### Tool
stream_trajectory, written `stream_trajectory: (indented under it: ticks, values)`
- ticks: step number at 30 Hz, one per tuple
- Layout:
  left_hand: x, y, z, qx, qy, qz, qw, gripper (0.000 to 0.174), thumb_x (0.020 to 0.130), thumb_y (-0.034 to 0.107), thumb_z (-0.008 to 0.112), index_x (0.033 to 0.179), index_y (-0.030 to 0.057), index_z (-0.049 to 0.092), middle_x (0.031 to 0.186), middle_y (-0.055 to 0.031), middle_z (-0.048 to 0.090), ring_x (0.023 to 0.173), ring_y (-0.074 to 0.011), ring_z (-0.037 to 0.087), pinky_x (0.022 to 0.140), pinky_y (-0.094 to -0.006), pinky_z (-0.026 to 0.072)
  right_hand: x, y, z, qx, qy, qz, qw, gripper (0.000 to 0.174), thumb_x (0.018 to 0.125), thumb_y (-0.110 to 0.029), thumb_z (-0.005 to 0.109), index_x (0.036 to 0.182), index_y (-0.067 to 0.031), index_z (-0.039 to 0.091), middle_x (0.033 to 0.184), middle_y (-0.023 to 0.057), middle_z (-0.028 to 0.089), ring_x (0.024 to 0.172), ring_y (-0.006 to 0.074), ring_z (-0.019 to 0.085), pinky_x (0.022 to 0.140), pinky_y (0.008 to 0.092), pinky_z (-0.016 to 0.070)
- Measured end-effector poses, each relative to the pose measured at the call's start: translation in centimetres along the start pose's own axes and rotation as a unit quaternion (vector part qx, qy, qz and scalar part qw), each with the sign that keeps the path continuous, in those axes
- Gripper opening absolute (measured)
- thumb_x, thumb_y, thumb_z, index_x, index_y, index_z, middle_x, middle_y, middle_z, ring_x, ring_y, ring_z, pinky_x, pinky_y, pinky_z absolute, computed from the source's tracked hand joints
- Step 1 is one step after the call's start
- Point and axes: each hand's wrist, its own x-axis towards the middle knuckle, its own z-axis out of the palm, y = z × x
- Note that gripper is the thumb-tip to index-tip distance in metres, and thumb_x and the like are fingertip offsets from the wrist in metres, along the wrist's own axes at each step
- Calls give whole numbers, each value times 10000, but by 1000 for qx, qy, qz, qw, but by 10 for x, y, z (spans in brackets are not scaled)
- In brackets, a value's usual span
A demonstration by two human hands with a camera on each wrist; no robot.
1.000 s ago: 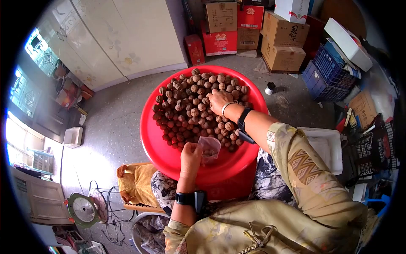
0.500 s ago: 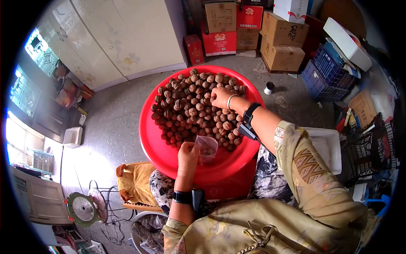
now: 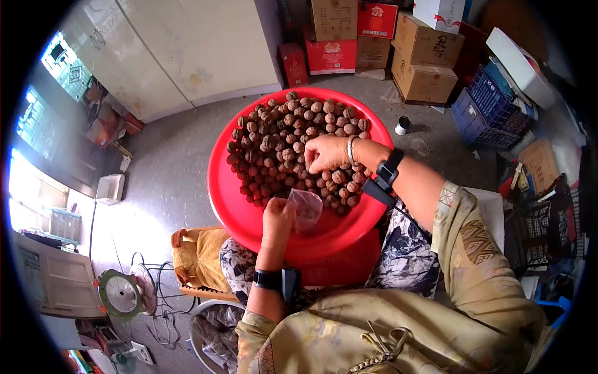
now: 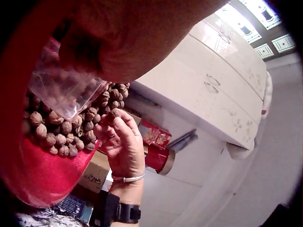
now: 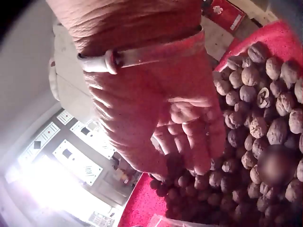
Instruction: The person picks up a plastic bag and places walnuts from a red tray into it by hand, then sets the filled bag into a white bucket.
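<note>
Many walnuts (image 3: pixel 266 144) cover much of the round red basin (image 3: pixel 223 198). At the near side, my left hand (image 3: pixel 278 225) pinches the edge of a clear plastic bag (image 3: pixel 308 213); the same bag (image 4: pixel 64 92) hangs below the left hand (image 4: pixel 128 40) in the left wrist view. My right hand (image 3: pixel 328 154) hovers over the walnuts, above and right of the bag. A dark walnut (image 4: pixel 114 113) is pinched between thumb and index finger of that right hand (image 4: pixel 124 146). The right wrist view shows its palm (image 5: pixel 156 104) with fingers curled inward, tips partly hidden.
Stacked cartons (image 3: pixel 425 81) and blue crates (image 3: pixel 489 112) stand beyond the basin to the right. A white foam box (image 3: pixel 492 215) lies by the right arm. At the left are a yellow cloth (image 3: pixel 202 258), a fan (image 3: pixel 121 294) and cables.
My right hand has drawn back from among the walnuts toward the near side and lifted, pinching one. My left hand still holds the bag. The head view has shifted slightly.
</note>
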Motion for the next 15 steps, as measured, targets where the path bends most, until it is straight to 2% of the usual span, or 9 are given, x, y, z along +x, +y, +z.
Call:
stream_trajectory:
  ticks: [2,3,4,6,8,9,10,12,15]
  values:
    - [1,0,-1,4,-1,-3,1000,184,898,151,581,897,-12,495,592,-49,527,398,-125,478,358,-256,392,-6,-7,9,-27,-43,-24,998,227,733,-134,708,908,-11,629,822,62,654,698,130,627,616,276,516]
    - [2,0,-1,8,-2,-5,1000,178,898,146,579,898,-11,494,596,-50,526,400,-124,477,359,-255,394,-14,-16,11,2,-93,15,996,256,745,-161,714,936,-9,634,864,67,663,727,125,627,646,272,517]
    - [3,-1,-1,8,-2,-5,1000,178,898,146,579,898,-11,494,596,-50,526,400,-124,477,359,-255,394,-12,-15,13,-44,-104,-25,993,288,761,-192,713,972,-11,637,863,70,670,730,112,624,653,265,514]
    - [3,-2,0,8,10,0,1000,180,897,148,586,897,-8,496,600,-45,526,407,-117,478,361,-251,397,-20,-26,12,21,-92,41,995,331,759,-225,724,995,-10,638,852,64,675,741,130,636,662,279,517]
    - [4,-3,0,27,11,4,1000,183,900,153,588,899,-6,497,600,-43,526,409,-112,476,361,-249,399,-10,-14,4,-63,5,1,998,347,736,-259,741,969,-18,649,830,74,680,756,169,651,677,309,523]
    - [4,-2,0,45,14,7,999,186,902,157,591,901,-4,498,600,-42,526,411,-107,474,361,-248,400,0,-3,2,-166,93,-65,980,329,720,-278,749,922,-34,658,817,88,683,763,200,657,693,333,521]
    - [4,-4,-1,45,14,8,999,186,902,157,591,901,-4,498,600,-42,526,411,-107,474,361,-248,400,4,9,0,-150,143,-27,978,276,717,-277,745,854,-55,655,790,110,679,743,231,653,687,354,517]
    - [5,-5,-1,38,7,14,999,208,901,177,606,905,-3,502,599,-39,530,414,-100,474,362,-244,403,11,20,-6,-182,200,-7,963,253,730,-239,673,901,-55,642,886,143,670,886,311,641,777,387,508]
    - [1,-1,1,13,2,-4,1000,230,898,196,619,908,-3,504,601,-38,532,414,-97,473,362,-240,399,23,27,-4,-240,249,5,938,227,771,-172,630,966,-58,615,1036,156,624,995,333,602,851,410,489]
